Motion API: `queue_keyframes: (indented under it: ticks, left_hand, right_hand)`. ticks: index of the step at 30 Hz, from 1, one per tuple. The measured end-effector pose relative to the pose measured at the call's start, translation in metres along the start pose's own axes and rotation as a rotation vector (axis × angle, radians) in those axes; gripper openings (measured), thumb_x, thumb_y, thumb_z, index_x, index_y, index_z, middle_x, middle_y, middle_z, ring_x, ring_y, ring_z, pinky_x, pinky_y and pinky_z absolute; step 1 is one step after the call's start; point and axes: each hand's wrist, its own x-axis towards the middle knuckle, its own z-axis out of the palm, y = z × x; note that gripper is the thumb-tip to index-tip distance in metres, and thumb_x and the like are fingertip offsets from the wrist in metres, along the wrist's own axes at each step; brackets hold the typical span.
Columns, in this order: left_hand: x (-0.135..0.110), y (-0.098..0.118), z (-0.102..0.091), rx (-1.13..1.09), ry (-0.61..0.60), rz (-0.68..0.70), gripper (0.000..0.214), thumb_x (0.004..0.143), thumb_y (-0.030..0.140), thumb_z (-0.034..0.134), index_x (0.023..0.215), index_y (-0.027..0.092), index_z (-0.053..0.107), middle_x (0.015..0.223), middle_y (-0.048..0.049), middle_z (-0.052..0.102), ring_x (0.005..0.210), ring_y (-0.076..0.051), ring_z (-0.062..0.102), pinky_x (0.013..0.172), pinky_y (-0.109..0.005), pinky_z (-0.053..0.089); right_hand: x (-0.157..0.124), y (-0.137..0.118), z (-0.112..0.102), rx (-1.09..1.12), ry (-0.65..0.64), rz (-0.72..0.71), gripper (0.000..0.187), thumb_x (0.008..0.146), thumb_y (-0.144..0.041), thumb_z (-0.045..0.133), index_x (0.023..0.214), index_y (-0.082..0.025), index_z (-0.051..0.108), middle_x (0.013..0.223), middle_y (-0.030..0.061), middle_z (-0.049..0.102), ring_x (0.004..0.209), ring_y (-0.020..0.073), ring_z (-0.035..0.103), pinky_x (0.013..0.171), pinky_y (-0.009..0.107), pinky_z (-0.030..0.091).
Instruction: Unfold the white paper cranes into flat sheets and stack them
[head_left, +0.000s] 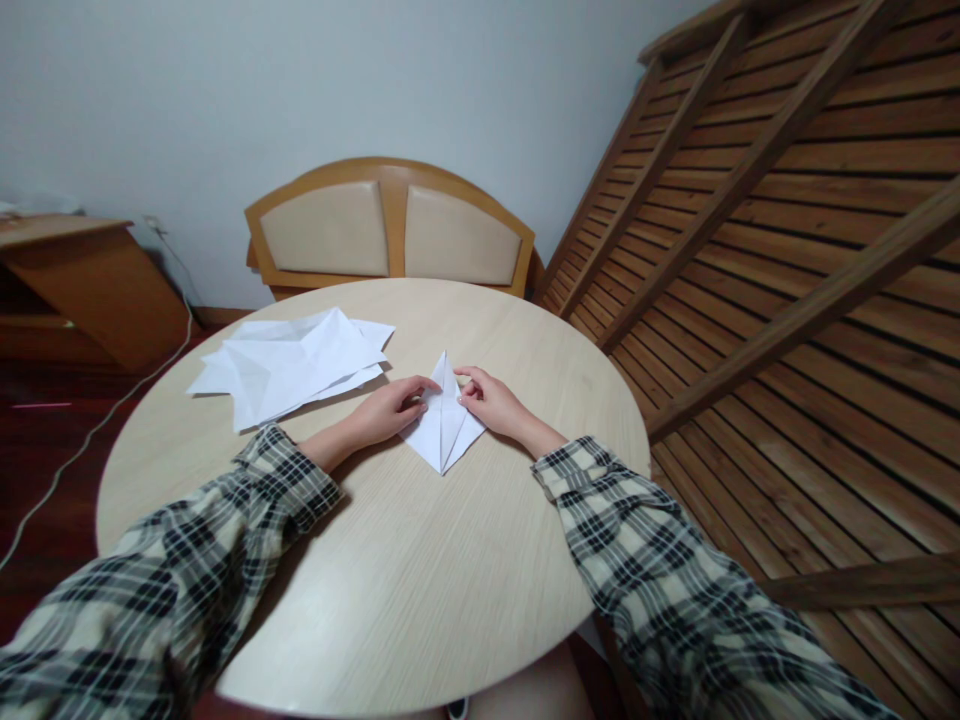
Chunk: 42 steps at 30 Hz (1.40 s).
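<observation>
A white sheet of paper folded into a kite-like shape (pixel 442 432) lies on the round table, one point toward me and a narrow tip pointing away. A crease or slit runs down its middle. On its left side, my left hand (pixel 394 408) has thumb and forefinger closed at the paper, the forefinger reaching over its upper left edge. From the right, my right hand (pixel 495 400) pinches the paper's other edge with curled fingers. Parts of both side edges are hidden under the fingertips.
A pile of creased white paper sheets (pixel 296 360) lies at the table's back left. The round pale wooden table (pixel 420 580) stands before a padded headboard (pixel 394 230). Slatted wooden boards (pixel 765 230) lean at the right. A desk (pixel 90 280) and white cable (pixel 97 430) are at the left.
</observation>
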Motion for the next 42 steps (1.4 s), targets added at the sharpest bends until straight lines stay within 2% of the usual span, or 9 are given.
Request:
queue_keyframes:
  ticks: [5, 9, 13, 17, 20, 25, 28, 37, 42]
  left_hand:
    - [0.001, -0.005, 0.003, 0.060, 0.021, 0.055, 0.036, 0.087, 0.017, 0.048, 0.121, 0.017, 0.059, 0.104, -0.0107, 0.068, 0.091, -0.022, 0.061, 0.083, -0.039, 0.049]
    - [0.003, -0.010, 0.005, 0.193, 0.135, 0.141, 0.034, 0.084, 0.012, 0.054, 0.116, 0.018, 0.062, 0.126, -0.0139, 0.061, 0.117, -0.027, 0.055, 0.100, -0.048, 0.044]
    - [0.003, -0.009, 0.005, 0.300, 0.199, 0.208, 0.028, 0.085, 0.011, 0.056, 0.110, 0.020, 0.064, 0.125, -0.0126, 0.061, 0.115, -0.027, 0.055, 0.098, -0.049, 0.046]
    - [0.002, 0.002, 0.001, 0.324, 0.125, 0.348, 0.021, 0.093, 0.019, 0.053, 0.111, 0.020, 0.064, 0.116, -0.0102, 0.066, 0.108, -0.025, 0.056, 0.094, -0.044, 0.048]
    - [0.000, 0.013, -0.002, 0.299, 0.065, 0.382, 0.024, 0.097, 0.032, 0.051, 0.114, 0.021, 0.064, 0.114, -0.0094, 0.066, 0.108, -0.024, 0.056, 0.094, -0.043, 0.047]
    - [-0.003, 0.023, -0.005, 0.291, -0.105, 0.381, 0.049, 0.088, 0.057, 0.060, 0.119, 0.019, 0.063, 0.115, -0.0117, 0.066, 0.108, -0.028, 0.058, 0.095, -0.043, 0.047]
    - [-0.003, 0.025, -0.004, 0.320, -0.138, 0.361, 0.058, 0.083, 0.062, 0.063, 0.121, 0.019, 0.063, 0.120, -0.0139, 0.065, 0.112, -0.031, 0.057, 0.097, -0.046, 0.046]
    - [-0.003, 0.019, 0.000, 0.327, -0.071, 0.355, 0.033, 0.089, 0.026, 0.056, 0.121, 0.018, 0.061, 0.125, -0.0133, 0.065, 0.115, -0.027, 0.058, 0.098, -0.045, 0.049]
    - [-0.002, 0.007, 0.004, 0.380, 0.000, 0.300, 0.046, 0.079, 0.004, 0.052, 0.123, 0.016, 0.059, 0.124, -0.0135, 0.066, 0.115, -0.026, 0.059, 0.097, -0.044, 0.051]
  right_hand:
    - [0.000, 0.000, 0.000, -0.018, 0.010, -0.007, 0.040, 0.085, -0.009, 0.058, 0.124, -0.017, 0.056, 0.083, 0.0009, 0.061, 0.074, 0.0141, 0.056, 0.070, 0.030, 0.045]
    - [0.000, -0.001, -0.001, -0.018, 0.015, -0.016, 0.048, 0.083, -0.010, 0.060, 0.130, -0.018, 0.051, 0.077, -0.0016, 0.060, 0.071, 0.0140, 0.056, 0.069, 0.030, 0.045]
    - [-0.002, -0.004, -0.001, 0.020, 0.015, -0.002, 0.063, 0.083, -0.012, 0.062, 0.141, -0.017, 0.040, 0.073, -0.0041, 0.059, 0.069, 0.0135, 0.057, 0.070, 0.030, 0.045]
    - [-0.002, -0.005, -0.001, 0.027, 0.019, 0.016, 0.064, 0.083, -0.012, 0.062, 0.143, -0.016, 0.038, 0.071, -0.0052, 0.058, 0.066, 0.0127, 0.056, 0.068, 0.029, 0.044]
    - [-0.002, -0.006, -0.001, 0.023, 0.021, 0.020, 0.067, 0.083, -0.011, 0.062, 0.145, -0.016, 0.036, 0.070, -0.0056, 0.058, 0.066, 0.0124, 0.055, 0.067, 0.029, 0.044]
    - [-0.002, -0.007, -0.002, 0.022, 0.047, 0.034, 0.078, 0.082, -0.010, 0.062, 0.151, -0.017, 0.028, 0.069, -0.0061, 0.058, 0.066, 0.0126, 0.056, 0.068, 0.029, 0.044]
    - [-0.002, -0.007, -0.002, 0.025, 0.064, 0.040, 0.079, 0.081, -0.010, 0.063, 0.151, -0.017, 0.028, 0.070, -0.0058, 0.059, 0.066, 0.0126, 0.056, 0.068, 0.028, 0.044]
    - [0.000, -0.009, -0.004, 0.081, 0.100, -0.007, 0.067, 0.079, -0.005, 0.058, 0.144, -0.016, 0.042, 0.068, -0.0063, 0.055, 0.062, 0.0112, 0.051, 0.065, 0.027, 0.042]
    - [0.000, -0.010, -0.002, 0.123, 0.094, -0.021, 0.062, 0.080, -0.008, 0.059, 0.141, -0.015, 0.046, 0.066, -0.0070, 0.052, 0.060, 0.0113, 0.051, 0.062, 0.027, 0.042]
